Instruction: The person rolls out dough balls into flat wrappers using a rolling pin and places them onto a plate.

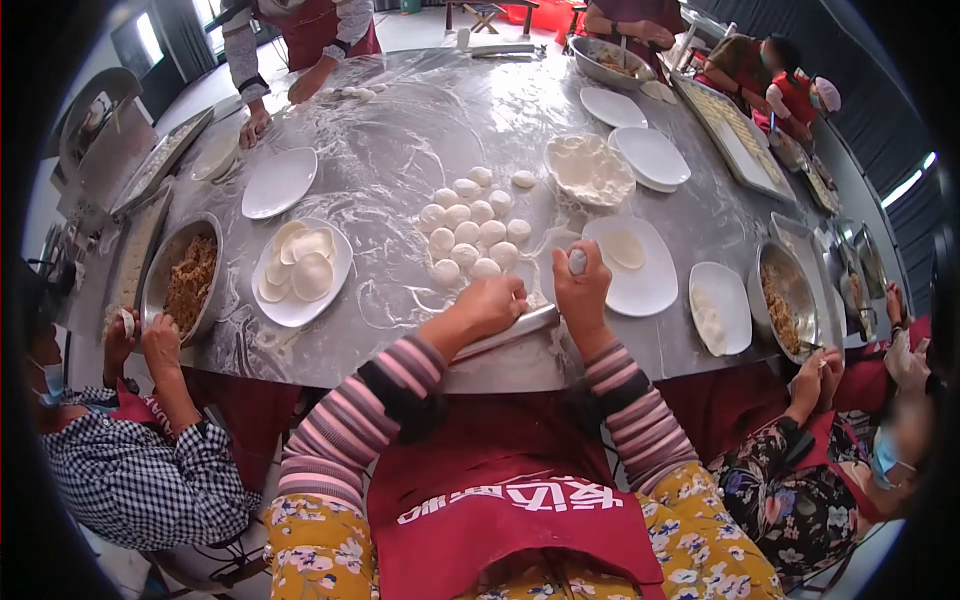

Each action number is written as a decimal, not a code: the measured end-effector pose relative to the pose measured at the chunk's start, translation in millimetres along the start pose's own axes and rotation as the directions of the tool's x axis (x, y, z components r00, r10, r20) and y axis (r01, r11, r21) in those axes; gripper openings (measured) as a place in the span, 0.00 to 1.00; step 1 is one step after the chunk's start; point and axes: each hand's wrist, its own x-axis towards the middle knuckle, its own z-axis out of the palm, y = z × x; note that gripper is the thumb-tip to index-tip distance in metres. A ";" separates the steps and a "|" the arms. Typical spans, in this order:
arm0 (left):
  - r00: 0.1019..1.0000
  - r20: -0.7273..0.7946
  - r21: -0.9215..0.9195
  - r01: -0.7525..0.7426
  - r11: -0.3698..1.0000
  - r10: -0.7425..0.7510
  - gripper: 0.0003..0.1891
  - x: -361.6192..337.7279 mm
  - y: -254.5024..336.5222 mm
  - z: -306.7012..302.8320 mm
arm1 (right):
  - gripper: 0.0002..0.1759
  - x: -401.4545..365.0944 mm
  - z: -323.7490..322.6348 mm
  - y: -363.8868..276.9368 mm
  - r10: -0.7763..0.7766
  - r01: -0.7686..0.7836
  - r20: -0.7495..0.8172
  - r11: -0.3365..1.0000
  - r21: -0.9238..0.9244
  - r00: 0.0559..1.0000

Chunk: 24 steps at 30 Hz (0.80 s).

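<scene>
My left hand [487, 308] is closed low over the table near its front edge; what its fingers hold, if anything, is hidden. Just right of it, my right hand [583, 280] is wrapped round a rolling pin [577, 262], whose pale rounded end shows by the thumb. A shiny cylindrical edge [525, 325] lies below and between both hands. Beyond my left hand, several round dough pieces [466, 232] sit grouped on the floured table. To the right of my right hand stands a white plate [645, 285] with a flat dough wrapper [624, 249] on it.
A bowl of flour [590, 170] stands ahead. Left are a plate of wrappers [300, 262] and a bowl of filling [190, 275]; right, a plate [720, 308] and another filling bowl [780, 300]. Co-workers' hands are at both sides [160, 345] [815, 380] and across the table [256, 125].
</scene>
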 end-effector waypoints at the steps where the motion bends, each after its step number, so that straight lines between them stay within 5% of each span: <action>1: 0.996 0.087 -0.039 0.005 0.999 -0.002 0.07 3.6 -0.4 -1.0 | 0.12 0.3 1.0 -0.7 0.016 -0.017 0.020 0.999 0.036 1.000; 4: 0.994 0.104 0.050 -0.043 0.998 0.038 0.06 -5.3 -6.7 -3.8 | 0.12 -29.4 -34.7 -6.8 -0.067 0.065 -0.017 0.990 -0.124 0.998; 5: 0.997 0.071 0.096 -0.051 0.994 0.044 0.05 -11.1 -9.7 -5.4 | 0.12 -50.8 -46.0 1.3 0.090 -0.090 0.013 0.996 -0.013 0.996; 8: 0.993 0.118 0.004 0.008 1.000 -0.008 0.05 -22.7 -10.8 -14.7 | 0.13 -62.0 -49.3 -3.2 0.229 -0.231 0.039 0.968 0.098 0.973; 10: 0.992 0.120 -0.027 0.029 0.999 -0.026 0.06 -23.4 -8.1 -12.8 | 0.13 -26.3 -25.4 -0.4 -0.010 0.009 -0.005 0.994 -0.108 1.000; 13: 1.000 0.009 0.030 -0.030 0.999 0.030 0.06 -13.1 -10.5 -8.2 | 0.14 -6.6 2.8 12.6 -0.005 0.005 -0.017 0.999 -0.036 1.000; 16: 0.992 0.098 0.035 -0.079 0.996 0.075 0.07 -13.7 -14.2 -15.3 | 0.14 -12.9 -12.9 5.8 -0.044 0.044 0.002 0.997 -0.070 0.999; 17: 0.984 0.155 0.065 -0.102 0.993 0.091 0.07 -17.7 -13.5 -17.5 | 0.13 -26.1 -28.4 5.6 -0.136 0.144 0.050 0.966 -0.215 0.989; 18: 0.990 0.129 0.047 -0.069 0.997 0.062 0.07 -21.3 -13.1 -18.8 | 0.14 -38.1 -43.0 -8.5 0.024 -0.024 0.001 0.997 -0.079 1.000; 19: 0.991 0.118 0.043 -0.064 0.997 0.059 0.07 -23.5 -14.5 -20.7 | 0.14 -54.3 -53.5 -0.5 -0.154 0.153 0.008 0.966 -0.209 0.988; 21: 0.983 0.184 -0.086 0.013 0.996 0.003 0.07 -28.4 -17.1 -21.2 | 0.15 -70.4 -54.4 5.3 0.219 -0.221 0.028 0.970 0.100 0.975; 23: 0.982 0.185 -0.050 -0.022 0.999 0.031 0.06 -25.5 -15.4 -19.9 | 0.14 -34.0 -35.3 -5.5 -0.039 0.037 -0.037 0.997 -0.062 0.999; 24: 0.985 0.160 -0.022 -0.062 0.998 0.064 0.06 -21.2 -13.1 -19.3 | 0.14 -20.2 -19.5 -0.8 -0.021 0.019 -0.023 0.998 -0.067 1.000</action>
